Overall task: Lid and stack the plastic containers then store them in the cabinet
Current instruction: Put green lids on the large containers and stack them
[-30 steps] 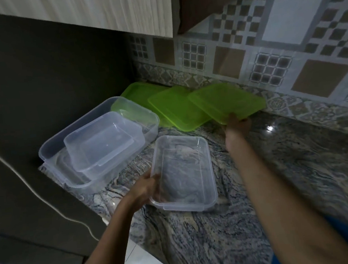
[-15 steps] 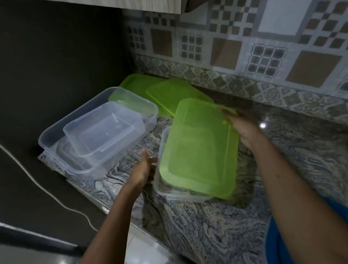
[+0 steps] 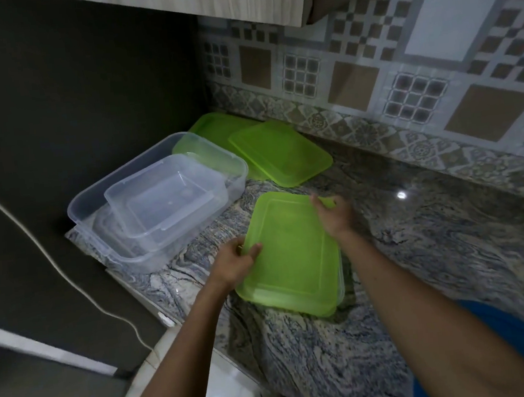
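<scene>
Hands work best pressing corners evenly: left hand fingers clamp green lid near-left edge, right hand fingers pinch far corner.

Both hands outstretched, fingers curled

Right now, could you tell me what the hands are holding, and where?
Both hold the green lid lying on a clear container: left hand at its left edge, right hand at its far right corner.

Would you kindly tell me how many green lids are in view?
3. One lid under both hands on the near container; two overlapping by the wall, the front lid and the rear lid. More could be hidden.
</scene>
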`<control>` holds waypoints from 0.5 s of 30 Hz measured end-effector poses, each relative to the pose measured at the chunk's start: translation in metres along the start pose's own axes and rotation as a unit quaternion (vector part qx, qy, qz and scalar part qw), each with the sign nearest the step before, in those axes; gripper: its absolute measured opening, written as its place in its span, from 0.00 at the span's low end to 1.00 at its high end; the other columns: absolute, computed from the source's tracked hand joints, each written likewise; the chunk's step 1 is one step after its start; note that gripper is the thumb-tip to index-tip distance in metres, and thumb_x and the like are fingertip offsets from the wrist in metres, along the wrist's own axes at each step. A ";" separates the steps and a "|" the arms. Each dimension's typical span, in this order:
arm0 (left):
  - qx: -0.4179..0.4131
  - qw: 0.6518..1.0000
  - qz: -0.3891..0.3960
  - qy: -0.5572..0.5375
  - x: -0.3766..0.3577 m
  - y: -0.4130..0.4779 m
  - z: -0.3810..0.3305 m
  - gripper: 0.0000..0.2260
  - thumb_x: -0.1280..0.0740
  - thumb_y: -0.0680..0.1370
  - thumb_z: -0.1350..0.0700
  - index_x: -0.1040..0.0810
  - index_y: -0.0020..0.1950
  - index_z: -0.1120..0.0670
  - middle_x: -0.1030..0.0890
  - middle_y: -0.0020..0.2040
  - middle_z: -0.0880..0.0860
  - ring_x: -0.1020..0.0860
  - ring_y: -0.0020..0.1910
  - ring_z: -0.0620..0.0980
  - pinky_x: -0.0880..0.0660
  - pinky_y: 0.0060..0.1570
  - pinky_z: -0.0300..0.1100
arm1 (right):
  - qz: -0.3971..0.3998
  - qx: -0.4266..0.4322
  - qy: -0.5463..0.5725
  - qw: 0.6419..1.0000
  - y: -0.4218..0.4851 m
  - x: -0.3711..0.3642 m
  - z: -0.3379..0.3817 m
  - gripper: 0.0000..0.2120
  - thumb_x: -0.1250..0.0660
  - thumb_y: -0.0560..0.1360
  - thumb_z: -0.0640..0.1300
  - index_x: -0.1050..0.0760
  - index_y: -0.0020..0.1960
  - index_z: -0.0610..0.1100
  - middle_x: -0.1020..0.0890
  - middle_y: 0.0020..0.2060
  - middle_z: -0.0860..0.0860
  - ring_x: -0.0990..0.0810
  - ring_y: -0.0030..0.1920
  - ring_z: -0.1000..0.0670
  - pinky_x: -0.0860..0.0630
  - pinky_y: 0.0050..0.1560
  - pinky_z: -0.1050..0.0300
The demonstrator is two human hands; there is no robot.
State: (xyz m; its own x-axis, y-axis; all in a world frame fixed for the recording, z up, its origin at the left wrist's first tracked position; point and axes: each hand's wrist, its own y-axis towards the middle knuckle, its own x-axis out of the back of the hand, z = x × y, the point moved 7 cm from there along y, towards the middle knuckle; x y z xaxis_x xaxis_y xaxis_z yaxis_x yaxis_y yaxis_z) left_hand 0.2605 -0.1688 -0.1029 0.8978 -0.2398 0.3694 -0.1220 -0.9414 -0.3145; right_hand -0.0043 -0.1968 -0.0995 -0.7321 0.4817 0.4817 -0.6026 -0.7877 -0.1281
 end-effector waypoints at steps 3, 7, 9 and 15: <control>0.001 1.000 -0.014 0.012 0.000 0.004 0.002 0.15 0.30 0.76 0.52 0.22 0.58 0.59 0.18 0.54 0.58 0.20 0.48 0.53 0.22 0.53 0.48 | -0.013 0.003 -0.004 1.000 -0.002 0.000 0.006 0.25 0.29 0.73 0.57 0.21 0.53 0.34 0.17 0.50 0.36 0.18 0.51 0.39 0.27 0.44 0.53; -0.010 0.999 0.003 0.039 -0.008 0.001 0.000 0.21 0.35 0.79 0.47 0.31 0.68 0.56 0.23 0.58 0.54 0.22 0.57 0.54 0.25 0.59 0.48 | -0.033 0.028 -0.041 0.998 -0.005 0.004 0.013 0.23 0.31 0.75 0.55 0.23 0.60 0.38 0.19 0.57 0.37 0.20 0.58 0.38 0.26 0.52 0.51; -0.022 0.999 0.016 0.039 -0.017 -0.004 -0.001 0.21 0.38 0.80 0.47 0.35 0.70 0.55 0.26 0.63 0.52 0.25 0.62 0.53 0.29 0.64 0.49 | -0.034 0.035 -0.051 0.997 -0.005 0.007 0.017 0.23 0.32 0.76 0.53 0.26 0.64 0.39 0.21 0.62 0.39 0.22 0.62 0.38 0.27 0.56 0.51; -0.052 0.998 -0.019 0.029 -0.023 -0.010 -0.003 0.24 0.40 0.81 0.51 0.40 0.75 0.58 0.33 0.71 0.58 0.32 0.70 0.55 0.39 0.65 0.38 | -0.019 0.025 0.009 0.999 -0.003 0.006 0.012 0.22 0.31 0.76 0.51 0.23 0.61 0.35 0.20 0.60 0.37 0.22 0.61 0.39 0.27 0.57 0.52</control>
State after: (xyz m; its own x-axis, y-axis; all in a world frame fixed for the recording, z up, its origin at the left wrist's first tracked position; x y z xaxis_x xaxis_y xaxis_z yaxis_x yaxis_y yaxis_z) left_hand 0.2400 -0.1550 -0.1058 0.8772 -0.2137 0.4300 -0.1338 -0.9688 -0.2085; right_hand -0.0033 -0.1959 -0.0856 -0.7156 0.5176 0.4690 -0.6131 -0.7871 -0.0669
